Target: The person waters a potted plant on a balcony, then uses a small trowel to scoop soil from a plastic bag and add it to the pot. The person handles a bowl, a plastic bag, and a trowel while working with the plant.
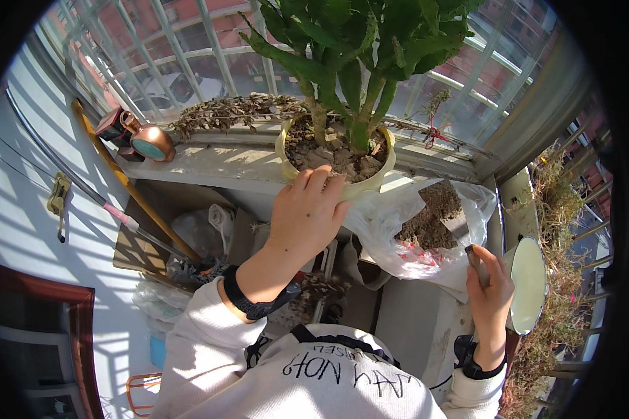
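A tall green cactus-like succulent grows in a pale yellow pot on the windowsill, rooted in dry, cracked soil. My left hand rests at the near rim of this pot, its fingertips over the edge by the soil; whether they pinch anything is hidden. To the right, my right hand grips the dark handle of a small metal trowel. The trowel's blade reaches into loose brown soil inside an open white plastic bag with red printing.
An enamel basin stands right of my right hand, near dried plants. A copper-coloured round object sits on the sill at left. Below are cardboard and plastic bags. A yellow pole leans at left.
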Action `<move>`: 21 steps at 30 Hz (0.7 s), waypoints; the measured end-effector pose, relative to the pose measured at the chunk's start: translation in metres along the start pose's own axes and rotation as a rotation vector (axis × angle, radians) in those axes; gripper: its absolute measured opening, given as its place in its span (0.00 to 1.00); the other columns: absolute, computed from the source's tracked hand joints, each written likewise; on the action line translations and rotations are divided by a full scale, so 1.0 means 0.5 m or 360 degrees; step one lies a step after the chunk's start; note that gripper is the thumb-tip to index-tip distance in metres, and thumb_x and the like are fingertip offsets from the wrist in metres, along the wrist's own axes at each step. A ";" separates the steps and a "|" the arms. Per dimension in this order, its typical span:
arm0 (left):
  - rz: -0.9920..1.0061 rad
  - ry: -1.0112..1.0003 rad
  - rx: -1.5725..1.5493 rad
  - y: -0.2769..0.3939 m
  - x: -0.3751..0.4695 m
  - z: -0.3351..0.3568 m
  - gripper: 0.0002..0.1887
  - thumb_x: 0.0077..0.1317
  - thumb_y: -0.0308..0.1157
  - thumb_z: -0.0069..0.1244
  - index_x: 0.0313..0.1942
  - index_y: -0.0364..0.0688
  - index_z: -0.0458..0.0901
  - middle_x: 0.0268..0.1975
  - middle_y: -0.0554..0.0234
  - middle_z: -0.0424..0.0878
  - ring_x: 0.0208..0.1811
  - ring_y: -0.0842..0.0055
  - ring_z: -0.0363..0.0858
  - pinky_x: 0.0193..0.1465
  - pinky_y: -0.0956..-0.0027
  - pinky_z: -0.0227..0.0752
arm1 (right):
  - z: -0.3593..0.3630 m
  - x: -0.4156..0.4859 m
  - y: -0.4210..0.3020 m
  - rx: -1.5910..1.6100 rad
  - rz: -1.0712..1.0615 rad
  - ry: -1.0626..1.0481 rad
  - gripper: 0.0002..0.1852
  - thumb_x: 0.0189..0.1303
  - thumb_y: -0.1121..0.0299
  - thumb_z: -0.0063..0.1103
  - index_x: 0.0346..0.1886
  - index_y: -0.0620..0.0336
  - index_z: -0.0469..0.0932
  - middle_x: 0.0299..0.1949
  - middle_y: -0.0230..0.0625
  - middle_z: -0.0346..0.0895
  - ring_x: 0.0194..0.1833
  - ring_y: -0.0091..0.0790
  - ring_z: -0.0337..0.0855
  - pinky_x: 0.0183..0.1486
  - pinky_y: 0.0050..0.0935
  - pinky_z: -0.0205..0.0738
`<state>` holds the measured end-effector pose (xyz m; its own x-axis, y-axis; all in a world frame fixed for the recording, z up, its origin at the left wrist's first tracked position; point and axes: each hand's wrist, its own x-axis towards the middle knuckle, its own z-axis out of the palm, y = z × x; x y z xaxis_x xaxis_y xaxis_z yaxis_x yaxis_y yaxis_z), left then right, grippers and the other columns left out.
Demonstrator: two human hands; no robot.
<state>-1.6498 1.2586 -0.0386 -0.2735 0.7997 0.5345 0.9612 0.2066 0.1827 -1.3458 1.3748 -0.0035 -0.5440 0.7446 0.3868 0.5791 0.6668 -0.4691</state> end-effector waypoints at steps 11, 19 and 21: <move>-0.0048 -0.0016 -0.0055 0.004 -0.043 0.002 0.23 0.59 0.38 0.59 0.54 0.42 0.79 0.59 0.59 0.76 0.53 0.65 0.78 0.47 0.62 0.78 | 0.046 0.146 -0.110 0.0097 -0.0189 -0.0324 0.17 0.55 0.76 0.63 0.50 0.59 0.82 0.33 0.37 0.78 0.26 0.30 0.72 0.31 0.27 0.68; -0.0058 -0.0023 -0.0109 0.003 -0.052 0.001 0.26 0.58 0.38 0.60 0.57 0.43 0.76 0.63 0.55 0.71 0.58 0.63 0.76 0.49 0.60 0.78 | 0.130 0.238 -0.147 0.0359 -0.0223 -0.0673 0.17 0.61 0.73 0.60 0.54 0.63 0.80 0.33 0.35 0.83 0.27 0.21 0.74 0.31 0.23 0.68; -0.0047 -0.0024 -0.0124 0.003 -0.052 0.002 0.27 0.57 0.38 0.61 0.57 0.43 0.76 0.63 0.55 0.71 0.59 0.63 0.75 0.50 0.61 0.78 | 0.137 0.263 -0.144 0.0460 -0.0053 -0.0858 0.17 0.64 0.71 0.59 0.55 0.65 0.80 0.32 0.32 0.83 0.25 0.18 0.71 0.28 0.20 0.65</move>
<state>-1.6413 1.2387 -0.0530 -0.3003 0.8026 0.5154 0.9469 0.1859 0.2622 -1.5005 1.4226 0.0267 -0.8334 0.5525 -0.0158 0.4092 0.5977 -0.6894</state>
